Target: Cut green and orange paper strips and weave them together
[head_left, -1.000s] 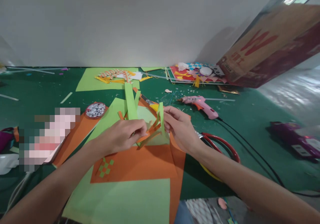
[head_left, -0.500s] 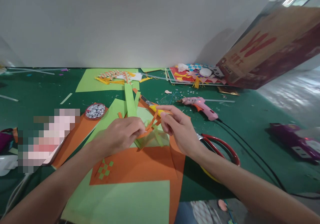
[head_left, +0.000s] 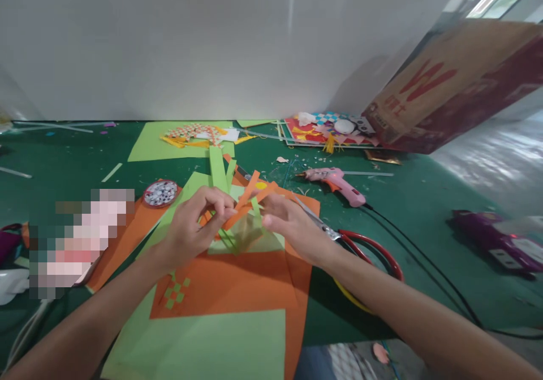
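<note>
Orange and green paper strips [head_left: 246, 198] cross one another between my two hands, above the stacked sheets. My left hand [head_left: 202, 221] pinches the woven strips at their left side, thumb against forefinger. On the right, my right hand [head_left: 292, 224] is beside the strips, thumb and fingers apart; its fingertips are partly behind the strips. Beneath lies an orange sheet [head_left: 237, 278] over a light green sheet [head_left: 220, 340]. A small green-and-orange checkered weave [head_left: 176, 292] rests on the orange sheet's left part. A yellow-handled cutter [head_left: 261, 186] is partly hidden behind the strips.
Red-handled scissors [head_left: 373, 244] lie under my right forearm. Further right are a pink glue gun [head_left: 339, 183] with a black cord and a purple device [head_left: 496, 238]. A round tray of beads [head_left: 160, 193] sits left. A paper bag [head_left: 458, 86] leans at the back right.
My left hand has lifted slightly and turned its fingers upward with the strips. My right hand's fingers have opened and lowered. The orange strips now stand up and fan out between the hands.
</note>
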Demonstrator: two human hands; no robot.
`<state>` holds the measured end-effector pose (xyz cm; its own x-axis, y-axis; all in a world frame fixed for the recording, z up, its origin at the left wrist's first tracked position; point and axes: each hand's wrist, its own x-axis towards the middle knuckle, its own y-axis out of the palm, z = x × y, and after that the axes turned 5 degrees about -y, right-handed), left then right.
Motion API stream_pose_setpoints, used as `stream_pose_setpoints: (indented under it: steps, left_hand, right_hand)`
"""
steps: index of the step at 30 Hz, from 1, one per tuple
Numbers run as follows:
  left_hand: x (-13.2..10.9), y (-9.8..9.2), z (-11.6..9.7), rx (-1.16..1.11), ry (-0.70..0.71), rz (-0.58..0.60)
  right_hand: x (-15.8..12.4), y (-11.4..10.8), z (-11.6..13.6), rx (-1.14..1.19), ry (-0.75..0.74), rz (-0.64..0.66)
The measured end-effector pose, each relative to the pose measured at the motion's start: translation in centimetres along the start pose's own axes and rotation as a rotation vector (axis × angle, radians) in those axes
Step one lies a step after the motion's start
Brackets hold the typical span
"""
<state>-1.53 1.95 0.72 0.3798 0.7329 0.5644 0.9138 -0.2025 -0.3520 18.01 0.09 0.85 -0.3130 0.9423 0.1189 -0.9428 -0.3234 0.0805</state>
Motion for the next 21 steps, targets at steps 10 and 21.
stream_pose_setpoints:
  steps: [10,21]
  left_hand:
    - [0.23,0.16,-0.46,0.03,0.057,0.025]
    - [0.01,0.26,-0.22,0.139,-0.025,0.002]
  right_hand:
    - [-0.16,-0.02,-0.37,0.14,0.129,0.083]
    - [-0.17,0.08,-0.16,0.226,0.117,0.071]
